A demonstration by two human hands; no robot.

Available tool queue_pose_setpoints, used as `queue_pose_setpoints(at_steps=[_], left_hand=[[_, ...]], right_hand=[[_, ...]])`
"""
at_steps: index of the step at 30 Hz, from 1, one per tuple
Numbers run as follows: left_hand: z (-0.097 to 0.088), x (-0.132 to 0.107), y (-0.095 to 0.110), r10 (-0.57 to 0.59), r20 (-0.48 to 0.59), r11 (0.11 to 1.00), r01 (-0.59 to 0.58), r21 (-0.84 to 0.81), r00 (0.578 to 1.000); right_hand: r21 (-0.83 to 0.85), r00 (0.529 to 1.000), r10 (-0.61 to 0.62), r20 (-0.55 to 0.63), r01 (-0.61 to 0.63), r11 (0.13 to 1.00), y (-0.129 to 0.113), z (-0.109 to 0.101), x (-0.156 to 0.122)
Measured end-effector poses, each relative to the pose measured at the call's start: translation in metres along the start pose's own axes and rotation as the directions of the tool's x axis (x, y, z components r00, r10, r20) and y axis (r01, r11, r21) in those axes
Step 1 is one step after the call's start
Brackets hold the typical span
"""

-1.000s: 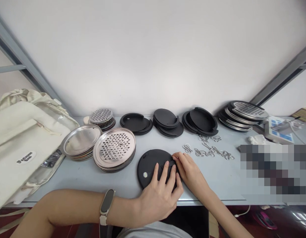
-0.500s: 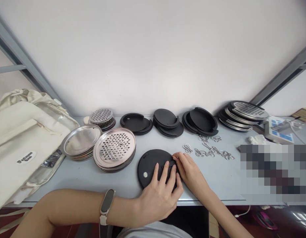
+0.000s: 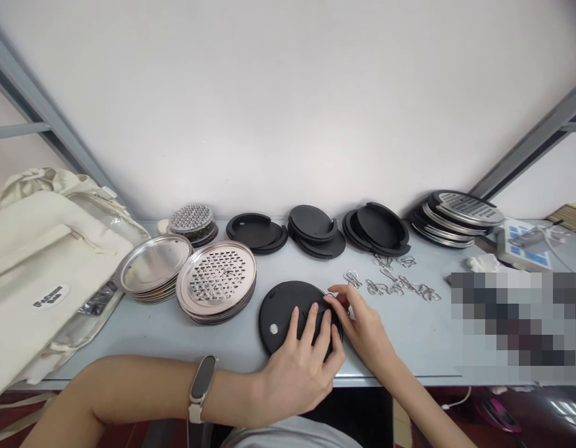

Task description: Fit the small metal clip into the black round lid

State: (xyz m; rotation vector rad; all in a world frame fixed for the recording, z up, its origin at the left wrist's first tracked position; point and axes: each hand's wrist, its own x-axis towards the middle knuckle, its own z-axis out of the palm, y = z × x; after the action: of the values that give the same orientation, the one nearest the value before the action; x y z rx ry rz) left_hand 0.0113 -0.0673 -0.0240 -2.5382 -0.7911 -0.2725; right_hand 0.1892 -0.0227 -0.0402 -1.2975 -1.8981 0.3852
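While the left hand (image 3: 299, 373) lay spread over the round black disc (image 3: 285, 302) on the bench (image 3: 418, 336), the right hand (image 3: 362, 320), nearer its far-right rim, curled there (whether pinching anything, I could not tell).

Cream bag (image 3: 33, 255) near grey metal post (image 3: 61, 122)

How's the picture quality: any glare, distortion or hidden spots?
Head view, centre: left hand, right hand and black disc look fairly sharp; head view, left: soft sheen on the plain metal disc; head view, edges: posts slant, perhaps lens stretch; head view, right: pixelation covers part of the table.
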Motion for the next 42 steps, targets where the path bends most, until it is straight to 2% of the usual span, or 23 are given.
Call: queue_pose_setpoints(at_steps=[5, 16, 30, 38, 42], left_hand=[[0.0004, -0.0001, 0.0006, 0.001, 0.0, 1.0, -0.001, -0.006, 1.0], [0.0001, 0.0001, -0.0014, 0.005, -0.002, 1.0, -0.005, 0.0, 1.0], [0.001, -0.0006, 0.0002, 0.003, -0.001, 1.0, -0.003, -0.004, 1.0], [-0.0003, -0.0009, -0.0006, 0.014, -0.005, 1.0, -0.014, 0.015, 1.0], [0.0009, -0.0007, -0.0009, 0.015, -0.003, 1.0, -0.015, 0.018, 1.0]], right_hand=[[0.024, 0.996, -0.056, -0.064, 0.058, 0.998, -0.0028, -0.0025, 0.0012], [0.053, 0.999, -0.046, 0.004, 0.046, 0.998, -0.0037, -0.0031, 0.0056], [-0.092, 0.993, -0.121, -0.017, 0.119, 0.989, -0.0021, -0.0043, 0.0067], [0.046, 0.996, -0.086, 0.005, 0.086, 0.995, -0.0029, -0.0037, 0.009], [0.107, 0.998, -0.016, 0.057, 0.01, 0.994, -0.0048, -0.0061, 0.0091]])
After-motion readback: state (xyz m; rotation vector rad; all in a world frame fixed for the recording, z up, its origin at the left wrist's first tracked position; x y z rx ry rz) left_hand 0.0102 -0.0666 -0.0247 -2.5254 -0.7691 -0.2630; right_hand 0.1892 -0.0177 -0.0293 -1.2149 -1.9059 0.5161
